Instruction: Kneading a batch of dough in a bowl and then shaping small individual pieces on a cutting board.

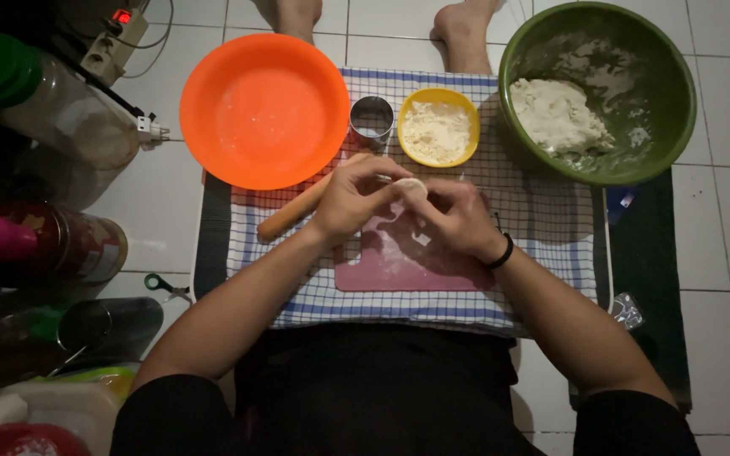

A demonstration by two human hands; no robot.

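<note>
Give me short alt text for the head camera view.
Both hands, left hand and right hand, pinch a small dough piece above a pink board on a checked cloth, with an orange bowl and green dough bowl behind.

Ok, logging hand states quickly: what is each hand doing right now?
Left hand: fingers pinched shut on the dough piece.
Right hand: also closed on the dough piece, from the other side.

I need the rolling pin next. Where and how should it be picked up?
Probably take the wooden rolling pin at its free lower-left end, coming from the left side with the left hand. It lies diagonally on the checked cloth, and its upper-right part is hidden under the hands, close to the orange bowl. The exposed end has open cloth around it.
</note>
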